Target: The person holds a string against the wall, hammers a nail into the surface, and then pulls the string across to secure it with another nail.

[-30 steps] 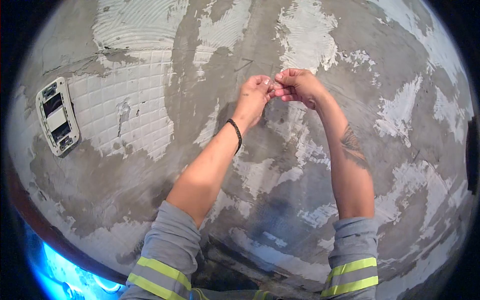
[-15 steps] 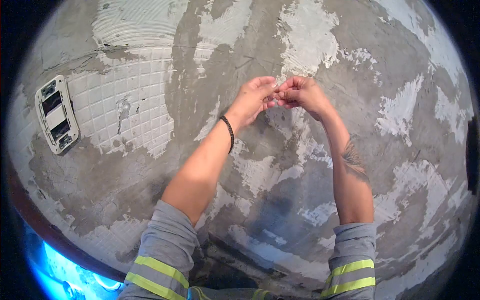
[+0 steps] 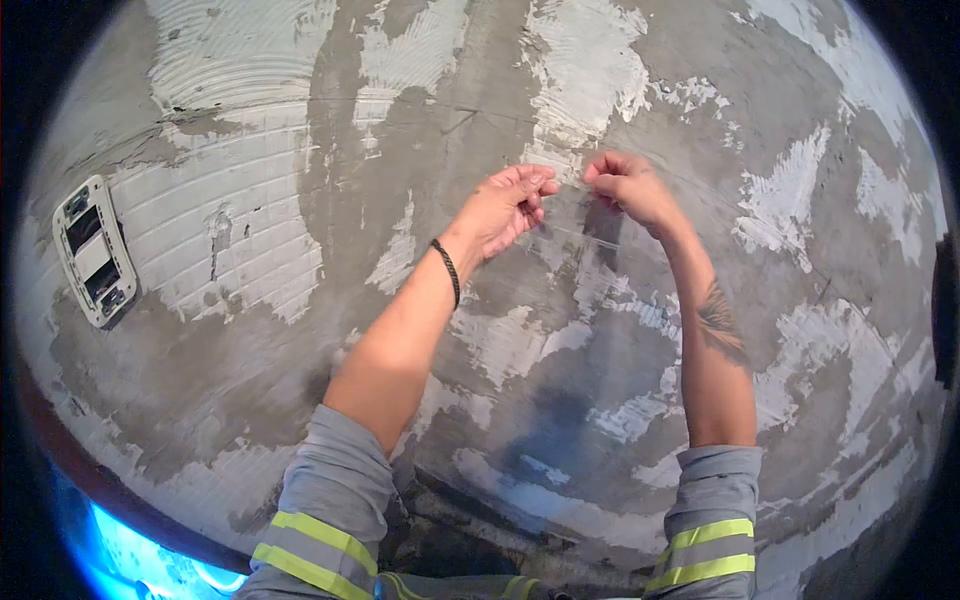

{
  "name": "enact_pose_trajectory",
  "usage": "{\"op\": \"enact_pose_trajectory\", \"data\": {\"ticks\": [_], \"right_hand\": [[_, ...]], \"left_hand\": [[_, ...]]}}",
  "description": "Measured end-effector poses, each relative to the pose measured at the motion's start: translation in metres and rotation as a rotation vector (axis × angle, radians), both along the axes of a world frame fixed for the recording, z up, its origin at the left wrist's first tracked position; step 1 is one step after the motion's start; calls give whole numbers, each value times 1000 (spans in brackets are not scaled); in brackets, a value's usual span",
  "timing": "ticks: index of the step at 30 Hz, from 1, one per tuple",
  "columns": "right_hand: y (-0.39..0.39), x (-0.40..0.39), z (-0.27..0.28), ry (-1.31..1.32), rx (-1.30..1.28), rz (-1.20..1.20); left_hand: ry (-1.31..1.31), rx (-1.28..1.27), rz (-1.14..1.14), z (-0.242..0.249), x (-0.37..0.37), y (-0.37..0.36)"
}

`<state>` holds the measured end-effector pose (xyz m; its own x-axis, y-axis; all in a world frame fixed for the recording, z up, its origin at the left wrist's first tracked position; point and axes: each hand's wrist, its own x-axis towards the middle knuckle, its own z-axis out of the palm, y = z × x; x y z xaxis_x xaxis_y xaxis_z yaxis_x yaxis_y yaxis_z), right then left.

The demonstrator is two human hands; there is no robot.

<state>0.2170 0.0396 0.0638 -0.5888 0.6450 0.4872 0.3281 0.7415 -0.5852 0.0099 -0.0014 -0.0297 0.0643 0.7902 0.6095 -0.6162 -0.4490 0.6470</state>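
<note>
My left hand (image 3: 508,208), with a dark braided band (image 3: 448,272) at the wrist, has its thumb and index finger pinched together and the other fingers curled. Just to its right, a small gap away, my right hand (image 3: 630,190) is also in a pinch, its fingertips slightly smeared by motion. What sits in the fingertips is too small to make out. Both hands are in front of a rough grey surface (image 3: 400,170) with pale patches of ridged mortar. Rolled grey sleeves with yellow reflective bands cover my upper forearms.
A pale rectangular frame (image 3: 96,250) with dark openings is on the surface at far left. Beside it lies a pale patch marked with grooves (image 3: 260,190). Bright blue light (image 3: 140,555) shows beyond a dark curved edge at lower left.
My hands, which met at the fingertips, have come apart, the right one moving to the right. The view has shifted, so the surface and the pale frame sit further left and the frame lower.
</note>
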Motion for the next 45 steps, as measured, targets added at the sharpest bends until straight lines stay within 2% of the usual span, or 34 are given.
{"op": "enact_pose_trajectory", "data": {"ticks": [1, 3, 4, 6, 8, 10, 12, 13, 14, 15, 16, 17, 19, 22, 23, 27, 29, 30, 31, 32, 33, 34, 35, 36, 38, 39, 41, 42, 44, 45], "right_hand": [[4, 7, -1, 0, -1, -3], [9, 20, -1, -155, 523, -271], [9, 27, 1, -152, 520, -273], [6, 41, 13, 34, 543, -302], [10, 53, 25, 52, 581, -359], [15, 61, 27, -29, 1180, -449], [9, 59, 15, -94, 1146, -388], [0, 52, 6, -161, 1104, -319], [-24, 44, 1, -159, 1113, -322], [-58, 32, 1, 20, 1100, -302], [-80, 21, 0, 197, 1075, -279], [-87, 10, 0, 194, 1075, -279], [-92, -1, -4, 103, 983, -23], [-61, -6, -3, -22, 1087, -67], [-57, -4, 0, -60, 966, -65], [-35, 8, 14, -193, 1089, 0], [-14, 15, 20, -134, 1145, 27], [-4, 18, 21, -72, 1163, 62], [12, 14, 18, -29, 980, -46], [-9, 16, 4, 68, 763, -189], [-3, 12, -2, 24, 597, -213], [16, 1, -9, -275, 644, -267], [13, -7, -22, -356, 740, -247], [-2, -10, -25, -516, 714, -164], [-26, -10, -30, -417, 792, -113], [-44, -11, -22, -463, 801, -142], [-55, -12, -8, -497, 799, -184], [-46, -19, 3, -509, 835, -209], [-41, -18, 24, -519, 867, -236], [-42, -14, 35, -417, 875, -110]], "left_hand": [[48, -19, -42, 2, -4, -1], [111, -71, -65, 5, -9, -7], [114, -73, -67, 5, -13, -8], [353, -124, -109, 8, -19, -15], [275, -63, -94, 5, -16, -23], [203, -4, -84, 5, -14, -25], [-103, 91, -12, 9, -15, -21], [-104, 98, -13, 12, -11, -22], [62, 44, 161, 16, -2, -22], [224, -9, 336, 22, 5, -23], [222, -5, 336, 27, 11, -25], [291, 7, 435, 30, 18, -27], [395, 22, 596, 28, 25, -24], [388, 73, 670, 28, 28, -25], [398, 53, 665, 28, 25, -22], [402, 18, 606, 20, 15, -29], [416, -94, 395, 16, 12, -37], [391, -51, 202, 8, 2, -24], [328, -22, 116, 11, 9, -34], [177, 27, -17, 6, 1, -25], [40, 18, 18, 10, 13, -29], [23, 2, 83, 17, 25, -36], [5, -17, 162, 19, 33, -35], [26, -18, 117, 12, 34, -23], [252, -9, 256, 0, 24, 4], [250, -20, 238, -7, 19, 7], [510, 50, 383, -17, 17, 22], [514, 46, 374, -15, 29, 12], [756, 46, 455, -6, 58, -22], [787, 53, 430, -9, 56, -17]]}}
